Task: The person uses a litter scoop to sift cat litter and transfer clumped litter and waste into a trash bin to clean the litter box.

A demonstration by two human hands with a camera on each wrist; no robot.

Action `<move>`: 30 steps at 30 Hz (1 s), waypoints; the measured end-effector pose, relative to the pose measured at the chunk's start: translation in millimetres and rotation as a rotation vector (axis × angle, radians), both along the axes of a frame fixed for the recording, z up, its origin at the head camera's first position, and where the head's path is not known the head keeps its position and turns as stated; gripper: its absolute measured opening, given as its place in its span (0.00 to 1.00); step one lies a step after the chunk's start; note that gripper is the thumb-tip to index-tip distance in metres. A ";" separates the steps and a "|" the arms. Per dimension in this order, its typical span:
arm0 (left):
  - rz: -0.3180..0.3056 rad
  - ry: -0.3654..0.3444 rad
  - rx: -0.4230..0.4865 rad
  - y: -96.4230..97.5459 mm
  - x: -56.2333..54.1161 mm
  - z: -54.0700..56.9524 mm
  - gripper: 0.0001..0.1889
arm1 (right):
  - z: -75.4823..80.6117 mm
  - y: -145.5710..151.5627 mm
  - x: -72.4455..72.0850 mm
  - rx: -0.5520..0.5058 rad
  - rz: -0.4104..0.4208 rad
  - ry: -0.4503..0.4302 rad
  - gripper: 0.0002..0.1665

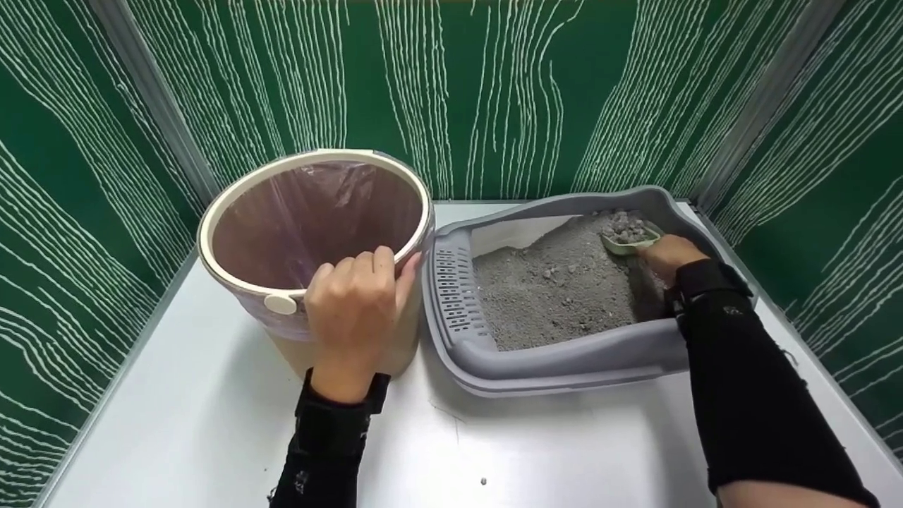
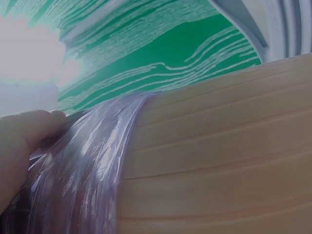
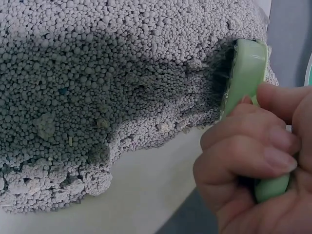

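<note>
Right hand [image 1: 670, 257]: fingers curled round handle of light-green plastic scoop [image 3: 248, 73] | scoop head: just beyond fingers, bearing grey granules [image 1: 628, 226], inside grey plastic tray [image 1: 564, 367] | left hand [image 1: 353, 303]: fingers gripping round tan bin's [image 1: 296, 353] cream rim [image 1: 211, 247]

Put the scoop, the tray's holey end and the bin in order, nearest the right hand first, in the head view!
1. Scoop: in the right hand.
2. Holey end: left side of the tray.
3. Bin: farthest, left of the tray.
</note>
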State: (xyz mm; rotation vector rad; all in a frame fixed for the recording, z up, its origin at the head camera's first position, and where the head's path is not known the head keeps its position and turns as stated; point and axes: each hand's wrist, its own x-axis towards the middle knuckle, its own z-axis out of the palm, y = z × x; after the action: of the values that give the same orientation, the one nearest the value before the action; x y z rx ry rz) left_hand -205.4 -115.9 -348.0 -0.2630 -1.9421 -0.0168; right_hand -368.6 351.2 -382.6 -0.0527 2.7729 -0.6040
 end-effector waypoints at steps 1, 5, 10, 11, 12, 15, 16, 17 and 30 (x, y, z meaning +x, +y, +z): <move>0.000 0.003 0.004 -0.1 0.0 0.2 0.26 | 0.3 -1.7 0.4 -0.031 -0.009 -0.012 0.26; -0.002 0.001 0.008 -0.3 -0.6 -0.2 0.26 | 3.0 -7.2 2.3 -0.120 -0.046 -0.078 0.28; -0.019 0.001 0.014 -0.4 -0.4 -0.2 0.25 | 7.6 -10.4 5.2 -0.216 -0.066 -0.204 0.32; -0.022 0.001 0.017 -0.4 0.0 0.0 0.25 | 8.5 -10.7 6.0 -0.232 -0.066 -0.216 0.31; -0.024 -0.001 0.017 -0.6 0.5 0.2 0.25 | 9.1 -11.6 7.0 -0.240 -0.062 -0.219 0.31; -0.029 -0.010 0.015 -1.2 1.7 -0.2 0.25 | 10.5 -12.7 10.0 -0.243 -0.054 -0.216 0.32; -0.031 -0.014 0.015 -1.6 2.1 -0.6 0.25 | 10.5 -13.4 10.4 -0.237 -0.051 -0.211 0.32; -0.032 -0.017 0.016 -2.0 2.3 -1.0 0.25 | 10.5 -14.0 10.7 -0.225 -0.043 -0.205 0.33; -0.019 -0.007 0.011 -1.0 2.4 -0.2 0.26 | 11.6 -16.6 11.2 -0.139 0.022 -0.206 0.31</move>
State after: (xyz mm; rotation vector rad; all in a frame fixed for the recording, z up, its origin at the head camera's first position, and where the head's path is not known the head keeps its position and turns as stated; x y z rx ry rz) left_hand -203.0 -116.9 -348.2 -0.2749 -1.9455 -0.0407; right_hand -357.4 334.6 -371.0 -0.0479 2.5266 -0.7508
